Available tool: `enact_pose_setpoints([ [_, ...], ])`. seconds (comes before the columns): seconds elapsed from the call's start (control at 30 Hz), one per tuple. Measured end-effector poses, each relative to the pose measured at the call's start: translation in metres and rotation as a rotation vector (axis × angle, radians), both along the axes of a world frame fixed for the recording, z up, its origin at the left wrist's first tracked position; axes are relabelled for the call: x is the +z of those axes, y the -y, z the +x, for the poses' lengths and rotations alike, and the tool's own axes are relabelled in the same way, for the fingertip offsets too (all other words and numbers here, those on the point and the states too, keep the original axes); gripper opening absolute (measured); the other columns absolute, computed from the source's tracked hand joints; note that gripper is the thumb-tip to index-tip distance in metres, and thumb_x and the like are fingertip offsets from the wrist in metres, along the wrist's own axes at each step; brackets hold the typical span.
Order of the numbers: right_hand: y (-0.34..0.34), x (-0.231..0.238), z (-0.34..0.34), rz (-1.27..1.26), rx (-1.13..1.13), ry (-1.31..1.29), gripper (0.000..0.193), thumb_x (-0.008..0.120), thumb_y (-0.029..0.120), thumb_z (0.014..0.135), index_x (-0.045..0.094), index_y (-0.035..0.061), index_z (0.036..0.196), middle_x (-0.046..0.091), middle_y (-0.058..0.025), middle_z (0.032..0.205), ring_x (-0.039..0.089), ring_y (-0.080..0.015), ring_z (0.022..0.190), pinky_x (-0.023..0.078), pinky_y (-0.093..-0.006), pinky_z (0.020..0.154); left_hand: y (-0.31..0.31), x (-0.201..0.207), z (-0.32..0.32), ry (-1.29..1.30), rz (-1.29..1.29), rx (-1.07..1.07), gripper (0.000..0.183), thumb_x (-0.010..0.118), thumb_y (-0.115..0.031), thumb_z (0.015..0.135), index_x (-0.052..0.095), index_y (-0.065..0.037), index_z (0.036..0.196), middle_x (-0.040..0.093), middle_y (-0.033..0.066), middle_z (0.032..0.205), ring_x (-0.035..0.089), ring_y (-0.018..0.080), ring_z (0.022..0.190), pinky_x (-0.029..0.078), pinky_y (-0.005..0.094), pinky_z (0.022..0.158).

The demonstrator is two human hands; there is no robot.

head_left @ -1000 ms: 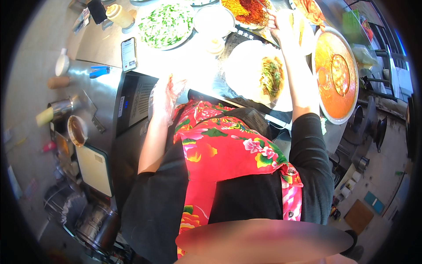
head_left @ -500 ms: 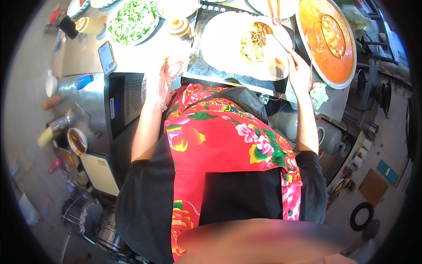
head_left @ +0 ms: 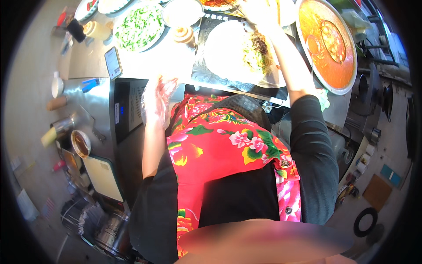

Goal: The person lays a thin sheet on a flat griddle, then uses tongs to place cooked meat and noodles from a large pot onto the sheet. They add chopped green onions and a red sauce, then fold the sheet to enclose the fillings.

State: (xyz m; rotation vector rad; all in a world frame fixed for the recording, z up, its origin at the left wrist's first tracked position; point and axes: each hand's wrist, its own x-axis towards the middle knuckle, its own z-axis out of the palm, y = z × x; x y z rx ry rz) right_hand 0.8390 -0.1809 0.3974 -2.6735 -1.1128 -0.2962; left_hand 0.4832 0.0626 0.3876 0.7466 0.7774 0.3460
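Observation:
A large pale round wrapper (head_left: pixel 222 50) lies on the dark work surface in front of me. Shredded green filling (head_left: pixel 256 62) and dark brown sauce (head_left: pixel 259 44) sit on its right side. My left hand (head_left: pixel 160 94), in a clear plastic glove, hovers by the counter's front edge with its fingers loosely apart and nothing in them. My right hand (head_left: pixel 259 17) reaches past the wrapper to the back, beside a bowl of red chili sauce (head_left: pixel 218 3). It seems closed on a spoon's thin handle; glare washes out its fingers.
At right stands a wide basin of orange-red broth (head_left: pixel 327 39). A plate of chopped greens (head_left: pixel 138 27), a white bowl (head_left: pixel 182 13) and a squeeze bottle (head_left: pixel 183 35) stand at left. Nearby are a phone (head_left: pixel 113 63) and another bottle (head_left: pixel 97 31). A rag (head_left: pixel 323 99) lies beside the basin.
My right hand has moved from the wrapper's right edge to the back bowls, and the spoon has left the filling. The left hand is slightly lower, at nearly the same place.

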Motion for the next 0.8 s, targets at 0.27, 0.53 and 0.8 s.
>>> enact_pose_setpoints([
  [0.27, 0.021, -0.008, 0.103, -0.21, -0.074, 0.133, 0.055, 0.06, 0.023, 0.095, 0.042, 0.0045, 0.144, 0.061, -0.0224, 0.127, 0.06, -0.034, 0.118, 0.047, -0.0411, 0.102, 0.006, -0.014, -0.027, 0.039, -0.092, 0.096, 0.026, 0.054, -0.019, 0.103, 0.056, 0.006, 0.113, 0.069, 0.0245, 0.105, 0.07, 0.0331, 0.099, 0.058, 0.0383, 0.089],
  [0.53, 0.096, 0.057, -0.02, -0.14, -0.132, -0.242, 0.062, 0.06, 0.028, 0.096, 0.037, 0.0113, 0.15, 0.057, -0.0245, 0.132, 0.057, -0.0378, 0.123, 0.045, -0.0439, 0.104, 0.003, -0.014, -0.005, -0.036, -0.03, -0.037, 0.027, 0.056, -0.018, 0.101, 0.057, 0.006, 0.113, 0.069, 0.0236, 0.106, 0.07, 0.0309, 0.097, 0.057, 0.0379, 0.09],
  [0.8, 0.139, 0.0, -0.097, -0.186, -0.129, -0.321, 0.05, 0.062, 0.031, 0.096, 0.051, 0.01, 0.14, 0.067, -0.0199, 0.103, 0.066, -0.0359, 0.099, 0.052, -0.0407, 0.086, 0.005, -0.019, 0.022, -0.011, -0.051, -0.225, 0.031, 0.055, -0.021, 0.103, 0.056, 0.005, 0.12, 0.068, 0.0219, 0.11, 0.07, 0.0293, 0.099, 0.057, 0.0373, 0.091],
])
